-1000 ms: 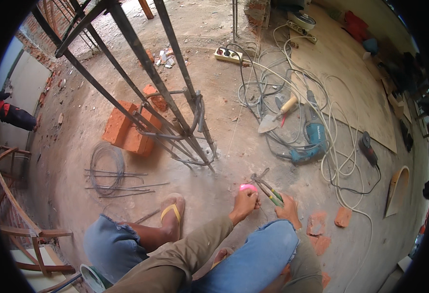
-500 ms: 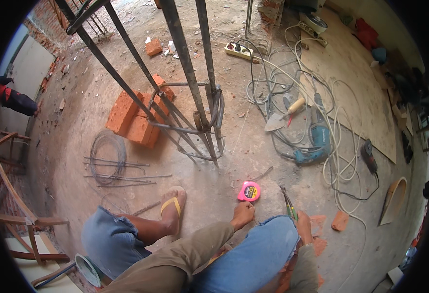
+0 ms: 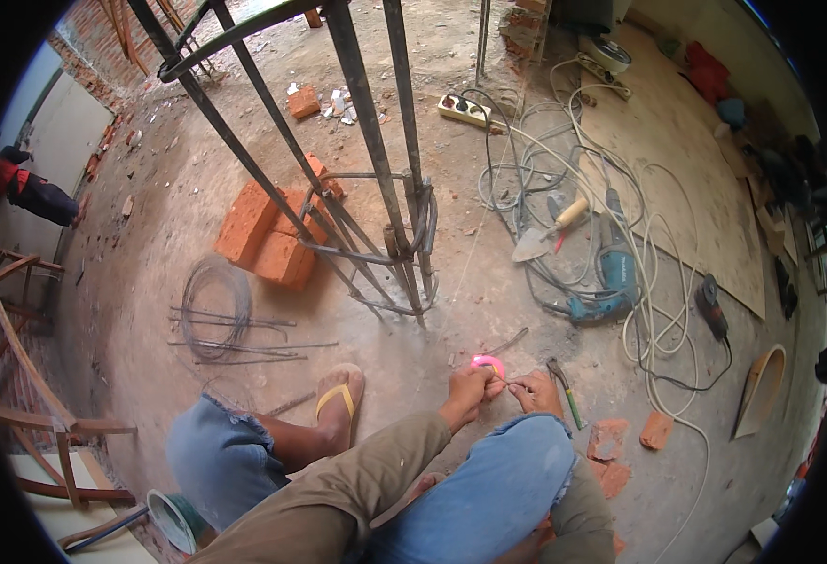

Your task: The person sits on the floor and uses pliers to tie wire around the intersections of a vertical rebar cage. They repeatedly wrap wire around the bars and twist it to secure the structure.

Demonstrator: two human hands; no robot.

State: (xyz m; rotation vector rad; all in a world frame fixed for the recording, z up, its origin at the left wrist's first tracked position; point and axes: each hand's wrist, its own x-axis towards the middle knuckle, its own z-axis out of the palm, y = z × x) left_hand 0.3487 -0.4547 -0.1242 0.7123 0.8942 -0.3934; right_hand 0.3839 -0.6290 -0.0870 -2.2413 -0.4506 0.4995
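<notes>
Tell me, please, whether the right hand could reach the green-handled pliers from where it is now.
Probably yes: the green-handled pliers seem to lie just to the right of the right hand, with nothing visible between. Its fingers point toward the left hand, though.

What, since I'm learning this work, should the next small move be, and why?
Perhaps straighten what looks like a thin strand between the left hand and right hand: both nearly meet there, beside the pink tape measure, with the pliers off to the right.
</notes>
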